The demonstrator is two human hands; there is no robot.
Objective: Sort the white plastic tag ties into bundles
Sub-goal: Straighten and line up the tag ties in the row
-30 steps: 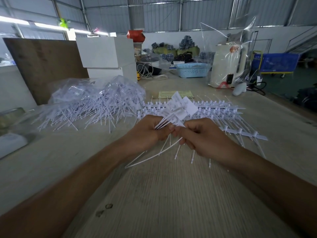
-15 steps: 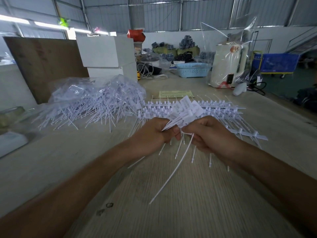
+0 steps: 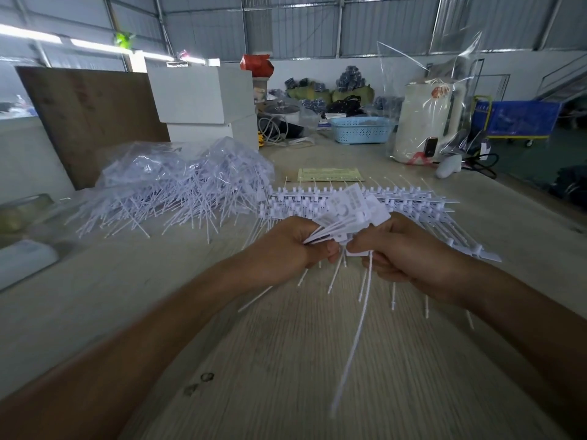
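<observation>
My left hand (image 3: 286, 244) grips a bundle of white tag ties (image 3: 352, 211) above the wooden table (image 3: 301, 360); the flat tag heads fan out up and right, the thin tails stick out below the fist. My right hand (image 3: 400, 249) pinches a single tie (image 3: 355, 331) by its head, right beside the bundle; its long tail hangs down towards me. Behind the hands lie rows of ties still joined on their strips (image 3: 413, 201). A big loose heap of ties in clear plastic bags (image 3: 178, 188) lies at the left.
White boxes (image 3: 203, 100) and a brown board (image 3: 92, 119) stand behind the heap. A green paper (image 3: 328, 174), a blue basket (image 3: 360, 130) and a bagged white kettle (image 3: 425, 128) stand further back. A grey tray (image 3: 22, 262) sits at the left edge.
The single tie's tail has swung from lying sideways under my hands to hanging down towards me. My right hand has shifted its grip to the tie's head beside the bundle.
</observation>
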